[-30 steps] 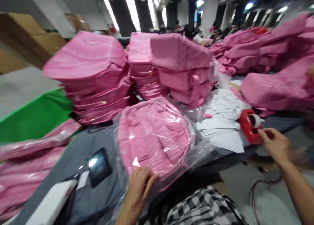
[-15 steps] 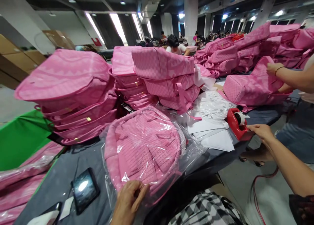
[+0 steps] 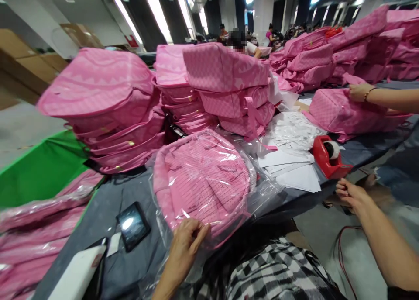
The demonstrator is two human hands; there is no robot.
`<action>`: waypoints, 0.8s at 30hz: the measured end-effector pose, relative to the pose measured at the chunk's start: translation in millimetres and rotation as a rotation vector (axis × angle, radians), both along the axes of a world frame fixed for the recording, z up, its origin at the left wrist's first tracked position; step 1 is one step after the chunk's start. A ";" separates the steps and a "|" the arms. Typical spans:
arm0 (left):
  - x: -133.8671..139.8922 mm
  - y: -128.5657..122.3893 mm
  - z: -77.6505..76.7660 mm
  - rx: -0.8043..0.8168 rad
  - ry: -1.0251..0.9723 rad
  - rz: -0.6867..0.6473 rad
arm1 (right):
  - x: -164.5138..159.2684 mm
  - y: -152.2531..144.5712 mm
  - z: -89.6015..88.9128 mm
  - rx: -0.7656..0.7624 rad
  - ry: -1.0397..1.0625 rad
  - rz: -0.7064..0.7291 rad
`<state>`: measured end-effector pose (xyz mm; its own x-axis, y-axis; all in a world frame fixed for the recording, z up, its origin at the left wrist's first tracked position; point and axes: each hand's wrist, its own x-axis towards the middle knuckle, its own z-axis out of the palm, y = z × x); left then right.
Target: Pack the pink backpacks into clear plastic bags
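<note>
Grey worktop [image 3: 109, 195]: wrapped pink bag [image 3: 204, 182], left grip [image 3: 190, 243] nearer, pinching film [image 3: 263, 199] at its near edge; right grip [image 3: 355, 197] curled, well right of bag, contents unclear.

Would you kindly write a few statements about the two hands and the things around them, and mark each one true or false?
1. The left hand touches the clear plastic around a pink bag. True.
2. The right hand rests on that pink bag. False: it is near the tape dispenser.
3. White papers lie between that pink bag and the tape dispenser. True.
4. The tape dispenser is green. False: it is red.
5. The dark device lies on the white papers. False: it lies on the grey cloth, left of that pink bag.
</note>
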<state>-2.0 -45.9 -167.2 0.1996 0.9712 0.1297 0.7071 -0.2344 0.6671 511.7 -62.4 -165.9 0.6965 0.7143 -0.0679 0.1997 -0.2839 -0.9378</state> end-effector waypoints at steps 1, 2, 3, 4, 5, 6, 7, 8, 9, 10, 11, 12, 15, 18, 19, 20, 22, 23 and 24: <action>1.3 -2.1 1.4 -0.001 -0.003 -0.001 | -19.9 2.5 -5.5 0.001 0.056 0.077; 2.9 -4.3 3.0 0.000 -0.003 -0.003 | -40.7 4.9 -8.4 0.001 0.123 0.166; 4.5 -6.1 4.3 0.004 0.000 -0.003 | -61.4 7.1 -8.2 0.006 0.195 0.270; 6.0 -7.1 5.4 0.012 0.006 -0.001 | -80.9 9.7 -4.6 0.030 0.261 0.386; 7.0 -7.3 5.9 0.021 0.017 0.006 | -98.7 13.5 2.5 0.052 0.309 0.528; 7.5 -6.8 6.1 0.030 0.030 0.014 | -115.0 19.1 12.6 0.064 0.322 0.703; 7.6 -6.0 5.9 0.035 0.044 0.022 | -130.6 26.8 25.0 0.063 0.283 0.909; 7.5 -5.2 5.5 0.037 0.055 0.031 | -146.1 36.4 38.7 0.047 0.184 1.123; 7.5 -4.8 5.0 0.038 0.063 0.040 | -162.1 47.4 52.4 0.028 0.046 1.328; 7.6 -4.6 4.5 0.038 0.067 0.047 | -178.8 59.0 64.7 0.009 -0.115 1.508; 7.9 -4.8 3.8 0.038 0.068 0.053 | -196.0 70.6 74.3 -0.007 -0.286 1.653; 8.3 -5.0 3.1 0.038 0.068 0.060 | -213.0 81.8 80.5 -0.009 -0.458 1.753; 9.5 -5.7 0.7 0.043 0.063 0.070 | -253.7 112.1 78.2 0.012 -0.928 1.836; 8.6 -6.1 -1.5 0.048 0.047 0.060 | -264.6 137.0 62.9 -0.010 -1.174 1.713; 8.0 -6.3 -2.1 0.048 0.038 0.058 | -260.8 142.9 59.5 -0.035 -1.196 1.633; 7.3 -6.5 -2.7 0.047 0.029 0.057 | -254.1 146.3 57.5 -0.058 -1.200 1.533; 6.2 -6.8 -3.9 0.047 0.017 0.053 | -236.7 143.6 56.5 -0.049 -1.181 1.291; 5.9 -6.7 -4.4 0.047 0.016 0.051 | -228.7 137.1 56.4 -0.008 -1.157 1.200; 5.9 -6.3 -4.7 0.048 0.019 0.048 | -223.0 127.9 56.0 0.051 -1.121 1.166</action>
<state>3.8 -52.2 -172.0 0.1559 0.9725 0.1729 0.7305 -0.2313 0.6426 288.7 65.5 -109.9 -0.5171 0.8483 0.1138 0.8285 0.5295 -0.1826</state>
